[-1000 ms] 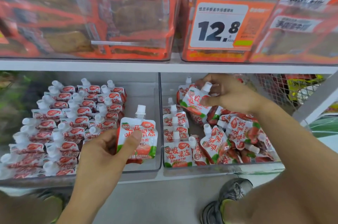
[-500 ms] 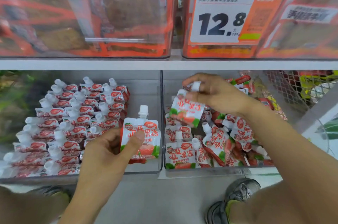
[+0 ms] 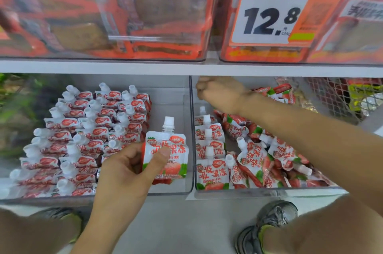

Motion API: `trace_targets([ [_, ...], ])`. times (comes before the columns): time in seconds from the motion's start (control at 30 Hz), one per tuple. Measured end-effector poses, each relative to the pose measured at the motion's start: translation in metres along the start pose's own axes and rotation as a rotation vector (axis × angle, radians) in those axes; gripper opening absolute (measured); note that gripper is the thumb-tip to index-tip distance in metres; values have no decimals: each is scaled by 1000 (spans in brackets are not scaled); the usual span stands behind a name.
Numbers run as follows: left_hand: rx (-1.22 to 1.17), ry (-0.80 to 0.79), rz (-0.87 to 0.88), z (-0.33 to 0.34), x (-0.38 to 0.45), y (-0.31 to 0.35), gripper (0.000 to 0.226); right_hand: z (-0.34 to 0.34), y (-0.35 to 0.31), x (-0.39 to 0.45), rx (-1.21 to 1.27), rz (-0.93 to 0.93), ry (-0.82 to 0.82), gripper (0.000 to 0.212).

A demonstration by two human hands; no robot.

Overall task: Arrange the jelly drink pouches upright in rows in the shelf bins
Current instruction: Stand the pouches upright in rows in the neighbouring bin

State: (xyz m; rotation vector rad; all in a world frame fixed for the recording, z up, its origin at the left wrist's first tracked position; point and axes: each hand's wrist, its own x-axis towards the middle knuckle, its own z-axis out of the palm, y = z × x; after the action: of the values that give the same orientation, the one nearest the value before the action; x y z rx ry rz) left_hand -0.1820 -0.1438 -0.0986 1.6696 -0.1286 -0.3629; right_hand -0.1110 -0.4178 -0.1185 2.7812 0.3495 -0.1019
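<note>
Right hand [image 3: 219,92] moved from frame centre-right up to top rear of right bin [image 3: 269,190], just under shelf edge. Pouch seen hanging from it half second ago no longer visible; fingers curled, contents hidden.

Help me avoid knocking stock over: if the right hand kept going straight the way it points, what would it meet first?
Probably the clear divider wall between the bins: the right hand points leftward at the back of the right bin, close beside it. Depth is unclear.

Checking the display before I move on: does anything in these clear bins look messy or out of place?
Yes. In the right clear plastic bin, only one upright row stands at its left wall; the other red-and-white strawberry jelly pouches lie tumbled in a loose heap, spouts pointing every way.
</note>
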Motion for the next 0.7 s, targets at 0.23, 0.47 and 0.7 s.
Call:
trace_targets([
  [0.23,-1,-8,-13,-3,1,-2,14,13,15,4,783,178,-518,84],
  [0.47,25,-9,-6,-3,2,-5,11,15,12,3,824,190,-628,114],
  [0.7,14,-14,4,-3,3,-8,12,4,6,-20,1097,192,-456,35],
])
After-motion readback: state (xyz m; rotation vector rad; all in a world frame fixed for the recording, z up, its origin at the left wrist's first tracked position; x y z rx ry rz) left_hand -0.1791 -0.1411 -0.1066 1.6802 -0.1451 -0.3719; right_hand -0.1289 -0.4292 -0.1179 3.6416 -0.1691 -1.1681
